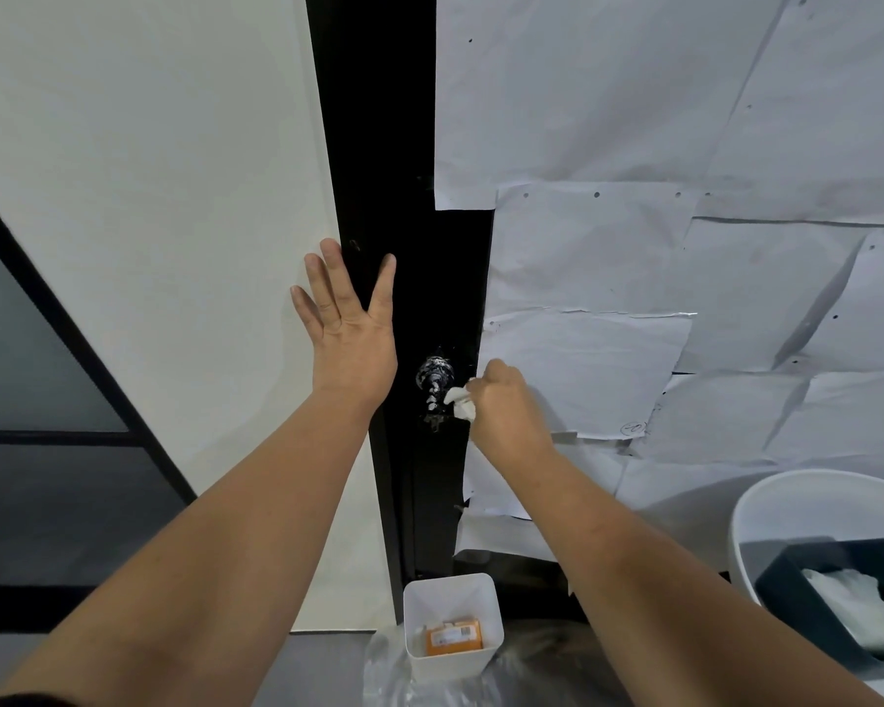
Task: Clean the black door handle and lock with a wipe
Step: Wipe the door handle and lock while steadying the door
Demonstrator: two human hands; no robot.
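Right hand [506, 405] is closing its grip around a crumpled wipe [460, 403], pressing it against the handle [435, 382] on the black door [404, 196]. Handle's smeared white, lock is hard to make out. Left hand [348, 324] is lying flat and spread open on the door, gripping nothing. Orange pack [452, 639] sitting in the white bin [450, 594] has a label, too small to read.

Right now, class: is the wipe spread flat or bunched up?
Bunched up: the wipe is crumpled in the right hand, pressed beside the door handle.
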